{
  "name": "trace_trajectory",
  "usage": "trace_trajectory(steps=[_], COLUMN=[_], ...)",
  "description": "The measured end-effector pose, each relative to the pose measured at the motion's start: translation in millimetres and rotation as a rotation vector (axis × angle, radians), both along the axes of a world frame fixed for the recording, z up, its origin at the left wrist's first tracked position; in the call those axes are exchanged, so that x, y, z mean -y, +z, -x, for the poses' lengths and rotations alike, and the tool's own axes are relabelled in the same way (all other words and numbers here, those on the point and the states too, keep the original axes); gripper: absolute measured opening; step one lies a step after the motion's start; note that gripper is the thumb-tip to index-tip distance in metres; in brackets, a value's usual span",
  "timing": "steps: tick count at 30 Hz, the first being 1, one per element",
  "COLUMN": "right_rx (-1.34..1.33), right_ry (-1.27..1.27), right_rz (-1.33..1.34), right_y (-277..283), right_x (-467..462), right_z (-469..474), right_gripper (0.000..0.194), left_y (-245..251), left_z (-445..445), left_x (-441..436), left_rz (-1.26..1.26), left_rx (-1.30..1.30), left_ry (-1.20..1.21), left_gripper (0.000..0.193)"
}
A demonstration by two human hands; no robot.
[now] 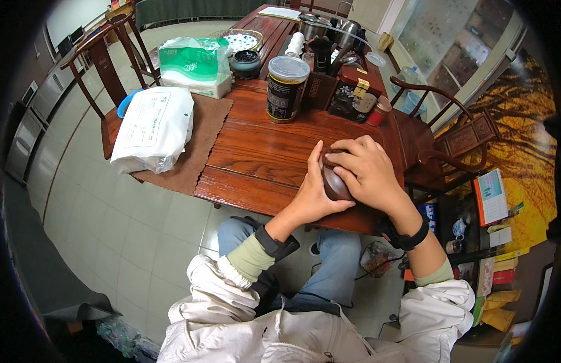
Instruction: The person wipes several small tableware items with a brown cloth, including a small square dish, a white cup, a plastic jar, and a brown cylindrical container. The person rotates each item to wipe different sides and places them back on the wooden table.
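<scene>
At the near right part of the wooden table (248, 149), both hands are around a dark brown, glossy rounded vessel (335, 183). My left hand (314, 193) wraps its left side and underside, thumb along the bottom edge. My right hand (364, 172) lies over its top and right side, fingers bent on the darker upper part, perhaps a lid. The fingers hide much of its top, so whether it is closed cannot be told. Beyond the hands stand a black canister with a clear lid (287, 90), a dark floral tin (353, 97) and a small red jar (379, 112).
On the left, a white plastic package (151, 122) lies on a brown cloth (212, 122), near a green-and-white tissue pack (194, 68) and a small ceramic pot (245, 62). A wooden chair (448, 136) is at the right. Tea utensils and a metal pot (313, 26) stand farther back.
</scene>
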State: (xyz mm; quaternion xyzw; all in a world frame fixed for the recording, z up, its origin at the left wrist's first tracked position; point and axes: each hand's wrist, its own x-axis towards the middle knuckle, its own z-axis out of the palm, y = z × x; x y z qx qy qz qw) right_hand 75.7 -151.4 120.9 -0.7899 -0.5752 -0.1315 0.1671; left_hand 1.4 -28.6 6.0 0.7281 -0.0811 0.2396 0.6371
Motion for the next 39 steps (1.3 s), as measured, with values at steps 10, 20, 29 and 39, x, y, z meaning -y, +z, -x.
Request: trace_trajectory(steps=[10, 20, 29, 39], right_rx=[-0.157, -0.377, -0.756, -0.154], right_ry=[0.232, 0.321, -0.118, 0.061], right_rz=[0.034, -0.181, -0.667, -0.407], right_y=[7.4, -12.0, -38.3, -45.5], right_x=[12.8, 54.8, 87.9, 49.5], right_z=[9.8, -3.9, -37.7, 10.3], right_gripper=[0.012, 0.007, 0.016, 0.039], left_y=[-8.2, 3.4, 6.1, 0.2], left_z=[-4.3, 2.4, 2.0, 2.6], left_x=[-4.3, -4.2, -2.5, -0.9], left_rz=[0.019, -0.028, -0.02, 0.012], left_rx=[0.022, 0.006, -0.075, -0.086], left_ry=[-0.07, 0.013, 0.006, 0.02], left_gripper=[0.115, 0.096, 0.1, 0.106])
